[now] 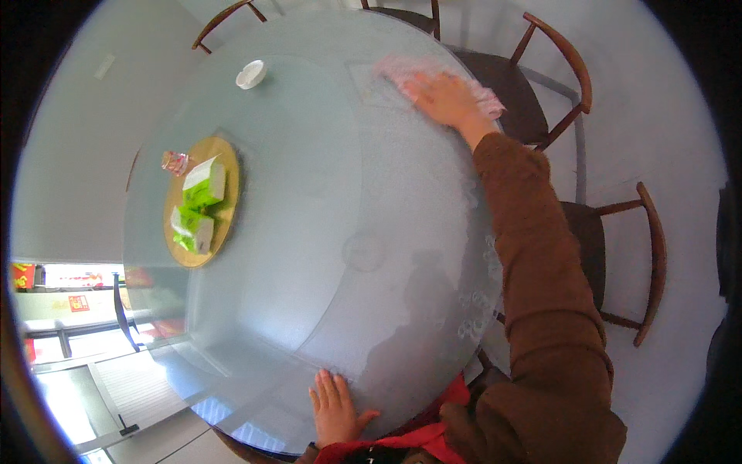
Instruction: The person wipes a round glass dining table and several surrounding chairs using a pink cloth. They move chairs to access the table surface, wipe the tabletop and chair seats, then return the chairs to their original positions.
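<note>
My right hand (443,98) is stretched far out across a round glass table (301,191) and presses on a pink cloth (490,101), which lies partly under the palm near the table's edge. The cloth looks slightly blurred. Closer to my body, my left hand (336,409) rests flat on the glass with its fingers spread and nothing in it. Between the hands, the frosted glass shows dull reflections, and a raised turntable disc covers its middle.
On the turntable stand a round wooden board (226,226) with two green tissue packs (203,185) and a small patterned cup (175,163), and a white bowl (251,75). Wooden chairs (524,87) with dark seats ring the table; one chair (652,261) is beside my right arm.
</note>
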`<state>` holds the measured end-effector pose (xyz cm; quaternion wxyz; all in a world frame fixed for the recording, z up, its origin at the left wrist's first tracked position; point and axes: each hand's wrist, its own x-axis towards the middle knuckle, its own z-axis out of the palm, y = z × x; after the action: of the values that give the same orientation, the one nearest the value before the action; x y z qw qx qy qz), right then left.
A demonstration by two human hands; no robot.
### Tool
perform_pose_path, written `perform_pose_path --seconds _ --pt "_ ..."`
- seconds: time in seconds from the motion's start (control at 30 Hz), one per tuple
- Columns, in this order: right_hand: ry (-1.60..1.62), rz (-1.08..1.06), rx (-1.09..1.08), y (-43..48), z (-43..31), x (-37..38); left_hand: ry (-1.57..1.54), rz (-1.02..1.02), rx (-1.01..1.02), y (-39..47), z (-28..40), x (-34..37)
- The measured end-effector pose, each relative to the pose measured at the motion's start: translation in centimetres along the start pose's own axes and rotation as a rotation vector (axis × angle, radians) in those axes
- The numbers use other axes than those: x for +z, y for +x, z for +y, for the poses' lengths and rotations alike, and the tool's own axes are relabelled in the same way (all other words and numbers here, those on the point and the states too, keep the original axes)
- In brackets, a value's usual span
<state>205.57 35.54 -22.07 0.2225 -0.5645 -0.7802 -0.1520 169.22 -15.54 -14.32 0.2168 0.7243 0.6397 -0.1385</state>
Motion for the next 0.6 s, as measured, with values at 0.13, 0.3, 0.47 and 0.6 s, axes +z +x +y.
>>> perform_pose_path --seconds 0.13,0.3,0.47,0.6 --pt "-0.030 -0.053 -0.007 -0.4 2.2 1.1 0.065 -0.058 -0.063 -0.8 0.2 0.2" --pt "0.307 -0.040 -0.237 -8.7 -2.1 -5.1 0.164 0.024 0.061 -1.1 -1.0 1.7" --pt "0.404 -0.140 -0.218 -19.2 -8.3 -13.0 0.162 0.018 0.100 -0.7 -0.2 1.1" --pt "0.489 -0.210 -0.156 -26.2 -14.2 -17.8 0.197 0.119 0.202 -0.4 -0.8 1.3"
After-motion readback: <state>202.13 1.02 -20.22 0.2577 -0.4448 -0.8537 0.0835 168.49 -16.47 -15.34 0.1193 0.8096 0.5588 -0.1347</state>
